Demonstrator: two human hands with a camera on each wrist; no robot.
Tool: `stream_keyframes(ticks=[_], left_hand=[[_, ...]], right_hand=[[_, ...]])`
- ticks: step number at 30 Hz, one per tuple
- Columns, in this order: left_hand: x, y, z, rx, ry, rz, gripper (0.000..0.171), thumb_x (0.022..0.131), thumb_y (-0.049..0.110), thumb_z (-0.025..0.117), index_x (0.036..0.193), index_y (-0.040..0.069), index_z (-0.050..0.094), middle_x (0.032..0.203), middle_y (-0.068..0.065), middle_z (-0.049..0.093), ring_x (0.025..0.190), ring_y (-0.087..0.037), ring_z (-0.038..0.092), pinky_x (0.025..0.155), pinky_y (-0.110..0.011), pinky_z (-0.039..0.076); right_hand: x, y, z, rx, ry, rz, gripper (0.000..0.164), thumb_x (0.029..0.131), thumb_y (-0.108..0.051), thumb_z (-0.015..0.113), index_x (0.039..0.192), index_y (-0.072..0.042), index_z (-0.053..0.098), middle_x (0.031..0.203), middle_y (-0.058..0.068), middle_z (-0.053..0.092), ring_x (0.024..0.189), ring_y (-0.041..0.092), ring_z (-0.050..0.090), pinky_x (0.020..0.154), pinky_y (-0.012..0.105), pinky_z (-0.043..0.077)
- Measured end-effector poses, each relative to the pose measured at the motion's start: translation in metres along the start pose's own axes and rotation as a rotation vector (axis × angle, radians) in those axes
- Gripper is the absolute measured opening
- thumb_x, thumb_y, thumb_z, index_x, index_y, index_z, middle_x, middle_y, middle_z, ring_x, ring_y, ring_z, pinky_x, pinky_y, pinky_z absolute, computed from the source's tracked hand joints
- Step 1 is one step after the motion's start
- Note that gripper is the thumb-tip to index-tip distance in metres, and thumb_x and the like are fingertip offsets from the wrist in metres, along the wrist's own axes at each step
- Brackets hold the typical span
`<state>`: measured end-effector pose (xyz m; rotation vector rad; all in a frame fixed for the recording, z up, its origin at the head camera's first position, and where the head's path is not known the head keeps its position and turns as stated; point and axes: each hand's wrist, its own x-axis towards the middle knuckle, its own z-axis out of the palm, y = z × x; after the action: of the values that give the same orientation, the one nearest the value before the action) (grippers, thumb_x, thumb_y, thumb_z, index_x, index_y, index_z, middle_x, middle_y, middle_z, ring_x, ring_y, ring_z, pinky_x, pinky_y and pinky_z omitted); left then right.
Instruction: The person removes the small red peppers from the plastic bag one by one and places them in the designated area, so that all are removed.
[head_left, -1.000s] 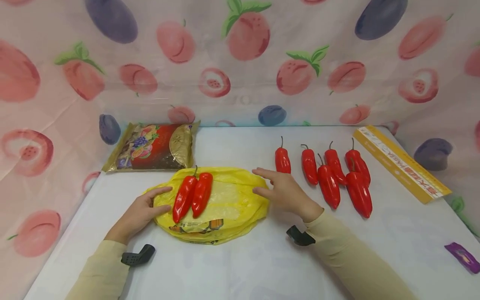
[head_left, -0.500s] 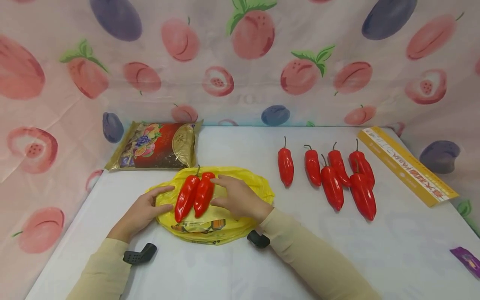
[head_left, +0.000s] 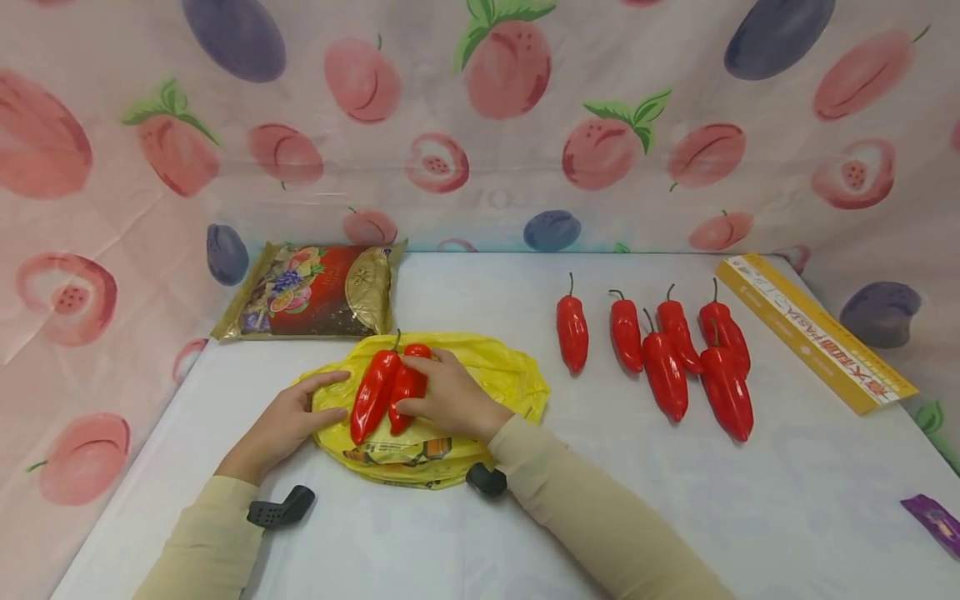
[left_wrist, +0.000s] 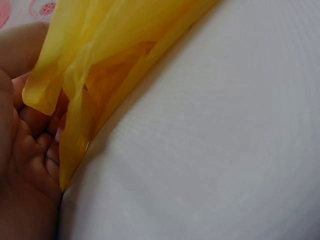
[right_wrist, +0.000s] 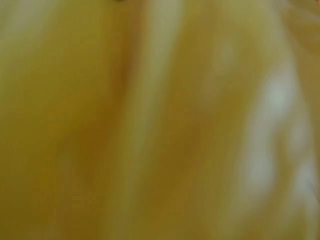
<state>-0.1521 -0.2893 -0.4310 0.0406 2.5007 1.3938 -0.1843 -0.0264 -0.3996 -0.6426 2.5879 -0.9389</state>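
Observation:
Two red peppers lie side by side on a crumpled yellow plastic bag (head_left: 510, 371) in the head view. My right hand (head_left: 453, 396) reaches over the bag, and its fingers and thumb curl round the right-hand pepper (head_left: 417, 351), covering part of it. Close on its left is the other pepper (head_left: 372, 396), stem pointing away. At the bag's left edge my left hand (head_left: 288, 421) holds the yellow film. In the left wrist view, that hand's fingers (left_wrist: 22, 47) bend around folds of the bag (left_wrist: 120, 60). Only blurred yellow film (right_wrist: 160, 125) fills the right wrist view.
Several red peppers (head_left: 663, 375) are spread on the right of the white table (head_left: 600, 517). A yellow pasta box (head_left: 817, 333) lies beyond them. Behind the bag sits a gold-and-red packet (head_left: 315, 292); a small purple packet (head_left: 932, 521) is at the right edge.
My right hand has moved left from the bag's right side to the right-hand pepper, and its fingers have closed round it. The left hand has stayed at the bag's left edge.

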Motion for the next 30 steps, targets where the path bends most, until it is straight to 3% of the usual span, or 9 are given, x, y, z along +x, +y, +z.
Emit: stream_keyframes(ticks=[8,12,15,20,30], left_hand=[[0.001,0.003,0.0,0.006,-0.011,-0.016,0.065,0.091,0.034,0.073,0.148,0.012,0.049,0.157,-0.022,0.032,0.144,-0.046,0.023,0.11,-0.071,0.021],[0.001,0.004,0.0,0.001,-0.013,-0.016,0.065,0.091,0.034,0.073,0.148,0.012,0.048,0.157,-0.022,0.032,0.144,-0.046,0.022,0.111,-0.07,0.02],[0.001,0.004,0.0,0.002,-0.013,-0.021,0.066,0.091,0.034,0.073,0.148,0.012,0.048,0.157,-0.022,0.032,0.144,-0.046,0.022,0.111,-0.07,0.02],[0.001,0.005,-0.001,0.01,-0.01,-0.023,0.067,0.091,0.035,0.073,0.148,0.012,0.048,0.157,-0.022,0.032,0.144,-0.046,0.022,0.111,-0.07,0.02],[0.0,0.002,0.0,0.01,-0.007,-0.021,0.065,0.091,0.033,0.073,0.148,0.012,0.048,0.157,-0.022,0.032,0.143,-0.045,0.024,0.11,-0.069,0.023]], right_hand=[[0.006,-0.002,0.009,0.007,0.013,0.107,0.068,0.09,-0.039,0.075,0.15,-0.021,0.049,0.157,0.017,0.03,0.142,0.033,0.029,0.101,0.047,0.048],[0.006,-0.001,0.006,0.023,0.009,0.136,0.067,0.089,-0.035,0.076,0.15,-0.022,0.049,0.154,0.018,0.033,0.136,0.032,0.034,0.097,0.042,0.051],[0.004,-0.001,0.001,0.05,-0.009,0.155,0.067,0.089,-0.031,0.076,0.15,-0.023,0.049,0.147,0.018,0.039,0.124,0.028,0.044,0.088,0.034,0.054],[0.001,-0.001,-0.004,0.093,-0.034,0.154,0.066,0.089,-0.026,0.076,0.149,-0.022,0.049,0.134,0.014,0.047,0.107,0.023,0.047,0.075,0.024,0.053],[-0.002,0.002,-0.006,0.149,-0.095,0.145,0.065,0.087,-0.016,0.077,0.146,-0.025,0.053,0.127,0.01,0.048,0.106,0.023,0.047,0.072,0.026,0.055]])
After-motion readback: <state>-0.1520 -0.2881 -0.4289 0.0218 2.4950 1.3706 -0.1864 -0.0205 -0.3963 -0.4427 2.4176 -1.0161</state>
